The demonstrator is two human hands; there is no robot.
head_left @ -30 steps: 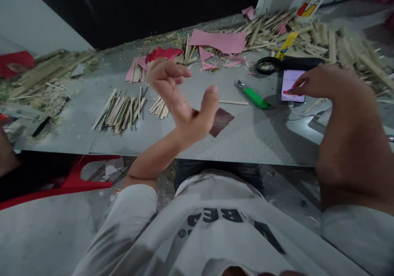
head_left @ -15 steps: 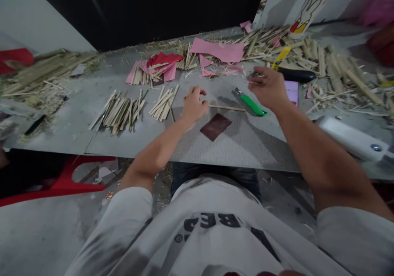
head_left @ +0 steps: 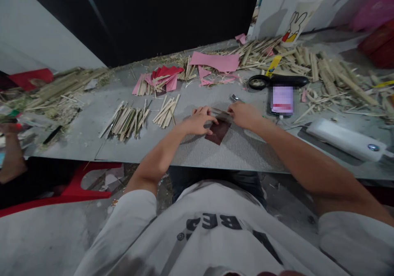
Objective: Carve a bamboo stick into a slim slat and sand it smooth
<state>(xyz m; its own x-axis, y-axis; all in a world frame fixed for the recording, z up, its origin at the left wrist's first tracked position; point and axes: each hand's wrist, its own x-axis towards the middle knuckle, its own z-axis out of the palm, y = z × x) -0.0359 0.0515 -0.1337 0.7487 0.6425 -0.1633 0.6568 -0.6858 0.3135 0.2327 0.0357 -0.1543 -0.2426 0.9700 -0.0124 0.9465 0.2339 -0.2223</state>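
Note:
My left hand point(head_left: 200, 121) reaches over the left edge of a dark brown square sheet point(head_left: 219, 132), thumb and fingers touching it. A thin bamboo strip point(head_left: 219, 111) runs between my two hands just above the sheet. My right hand point(head_left: 243, 115) pinches the strip's right end. The metal tip of a cutter point(head_left: 234, 98) shows beyond my right hand, which hides its green handle. To the left lie a small bundle of pale strips point(head_left: 166, 111) and a larger bundle point(head_left: 126, 120).
Pink paper point(head_left: 215, 61) and bamboo scraps point(head_left: 329, 74) line the back. A phone point(head_left: 282, 100), a black-handled tool point(head_left: 289, 81) and a white device point(head_left: 344, 138) lie right. Another person's arm point(head_left: 14, 152) is at far left.
My right hand has come down and left onto the strip, uncovering the phone and the black tool's round end. My left hand has moved to the brown sheet. The other person's arm has come into view.

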